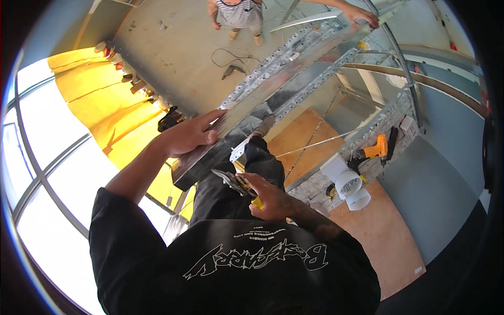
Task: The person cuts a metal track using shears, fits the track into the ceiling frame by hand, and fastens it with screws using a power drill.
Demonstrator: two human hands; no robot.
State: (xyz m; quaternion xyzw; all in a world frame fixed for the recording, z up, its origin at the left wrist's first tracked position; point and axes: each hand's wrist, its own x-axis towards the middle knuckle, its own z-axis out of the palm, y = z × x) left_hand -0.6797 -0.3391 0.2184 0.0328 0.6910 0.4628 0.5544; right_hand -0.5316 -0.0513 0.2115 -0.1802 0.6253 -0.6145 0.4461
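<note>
The left hand (185, 137) rests on the near end of a long beam (278, 94), thumb and forefinger apart; from here I can't tell whether it grips. The right hand (270, 200) is closed around a tool (234, 182) near that end. A co-worker's hand (361, 16) is at the far end.

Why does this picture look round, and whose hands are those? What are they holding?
A camera on a person's head looks down through a very wide lens, which bends straight edges. There's no robot here, just that person's bare hands. The left hand rests on a long, shiny beam. The right hand holds a metal tool with yellow on it. Another person's hand is near the beam's far end. On the speckled plank lies an orange drill, with white round things nearby.
</note>
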